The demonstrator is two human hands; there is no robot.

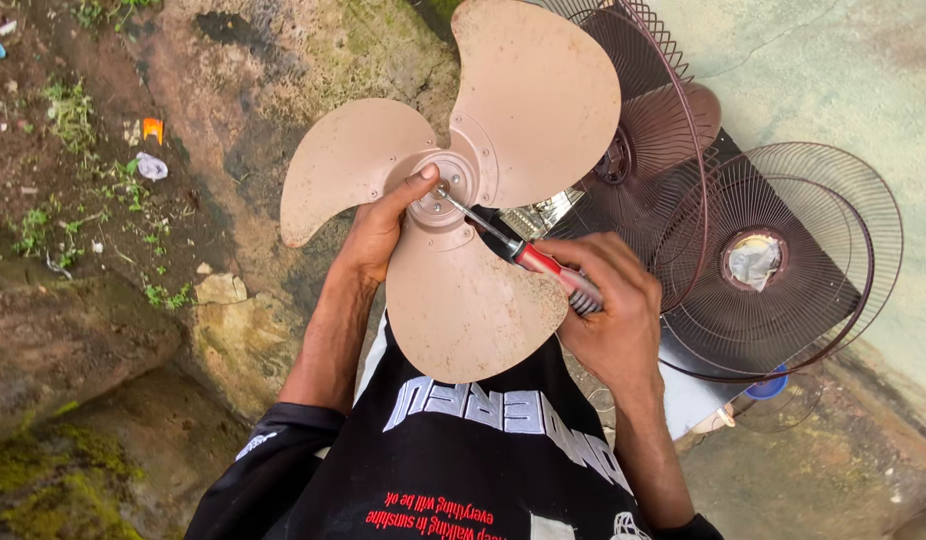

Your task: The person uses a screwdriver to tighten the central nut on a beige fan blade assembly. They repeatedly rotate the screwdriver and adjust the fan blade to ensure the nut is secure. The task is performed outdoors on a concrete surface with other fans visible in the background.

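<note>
Three-bladed fan propeller (463, 200), tan and dusty, filling the centre and upper middle of the frame, held flat-side up toward the camera. Round metal hub (441, 190) at its centre, just above mid-frame. Tip of a screwdriver (523, 255) touching the hub, shaft slanting down to the right into a red and black handle.

Left hand (378, 228) coming up from lower centre, thumb pressed on the hub's left edge, fingers tucked behind the blade and out of sight, so gripping the propeller between thumb and fingers. Right hand (608, 310) at centre right, closed round the screwdriver handle, fingers wrapped tight; handle end poking out between them.

Black sleeves and a black shirt with pale and red print along the bottom edge.

Behind the propeller, upper right: a brown wire fan guard (648, 130) with a second blade showing through it. Further right, another round wire guard (783, 270) lying flat, pale centre cap in its middle, over a dark sheet (713, 330). Small blue object (768, 385) below it, perhaps a lid; too hidden to tell.

Mossy stone and bare earth (103, 250) across the left, with scraps of litter at upper left. Pale concrete (843, 70) at upper right.
</note>
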